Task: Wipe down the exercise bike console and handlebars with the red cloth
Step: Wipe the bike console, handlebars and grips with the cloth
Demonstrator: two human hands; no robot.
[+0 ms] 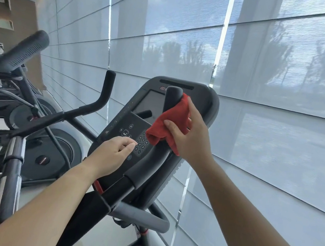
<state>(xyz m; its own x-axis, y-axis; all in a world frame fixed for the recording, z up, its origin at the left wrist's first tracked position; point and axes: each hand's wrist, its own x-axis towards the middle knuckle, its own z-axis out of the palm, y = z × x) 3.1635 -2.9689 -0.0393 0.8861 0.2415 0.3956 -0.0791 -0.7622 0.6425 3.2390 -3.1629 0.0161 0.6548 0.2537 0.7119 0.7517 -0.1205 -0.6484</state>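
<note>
Cloth: the red cloth (166, 128) is bunched against the right handlebar (173, 95), just below the bar's rounded top. A loose fold hangs toward 7 o'clock, reaching the edge of the keypad (142, 142).
Right hand: the right hand (191, 138) grasps the red cloth, with the thumb laid across the front of the fabric. The other fingers are curled behind the cloth and the bar. The forearm comes in from 5 o'clock.
Left hand: the left hand (113, 153) holds nothing. Its fingers are loosely curled, and the thumb and forefinger tips are close together. It sits at 8 o'clock from the cloth, in front of the lower part of the console, fingertips just beside the keypad. Whether they touch the panel cannot be told.
Console: the console (200, 101) is a dark grey panel, tilted in this view. It has a blank screen (151, 103) in its upper half, and the keypad of round buttons lies at 6 o'clock from the screen.
Handlebars: the right handlebar rises in front of the console and covers part of the screen. The left handlebar (105, 92) stands well apart, at 9 o'clock from the console.
Surroundings: pale blinds (275, 65) fill the view from 12 to 3 o'clock, with tree shapes showing through them. Another exercise machine (23, 52) with a ribbed grey grip stands at 9 o'clock.
</note>
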